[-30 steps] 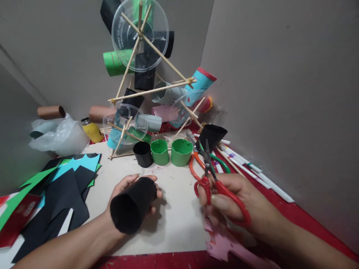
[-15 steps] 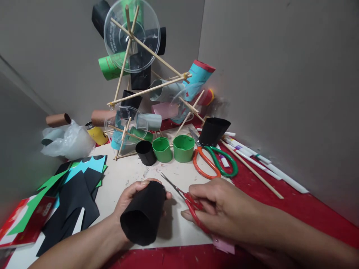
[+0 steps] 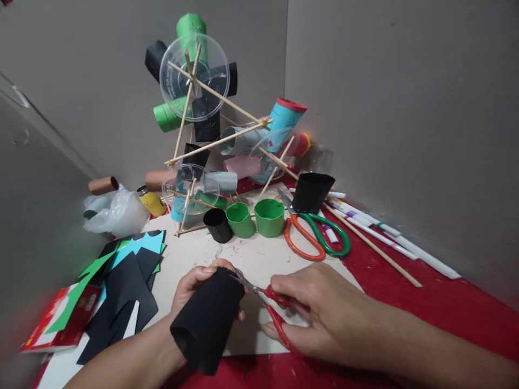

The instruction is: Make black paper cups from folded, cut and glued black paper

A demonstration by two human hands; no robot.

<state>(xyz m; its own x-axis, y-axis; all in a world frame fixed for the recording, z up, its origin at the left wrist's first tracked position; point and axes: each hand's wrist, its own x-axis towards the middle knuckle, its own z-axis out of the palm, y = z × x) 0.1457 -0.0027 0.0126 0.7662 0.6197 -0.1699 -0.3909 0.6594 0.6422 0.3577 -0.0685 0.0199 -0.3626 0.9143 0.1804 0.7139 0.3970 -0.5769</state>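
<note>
My left hand is closed around a black paper tube, its open lower end tilted toward me. Thumb and fingertips show around the tube's far end. In my right hand is a small pair of red-handled scissors, with fingers through the loops. The scissors' blades are parted and reach the tube's far rim; whether they bite into the paper I cannot tell. Beyond the hands stand a short black paper cup and two short green paper cups in a row on pale board.
A stick-and-plastic-disc wheel with paper tubes rises behind. Large scissors with orange and green handles lie right, by a black tube and rolled white sticks. Paper scraps, a plastic bag and a yellow bottle are left.
The scissors have moved left, from beside the tube to its far rim, with their blades spread wider. The tube has tilted slightly. The whole view has shifted a little.
</note>
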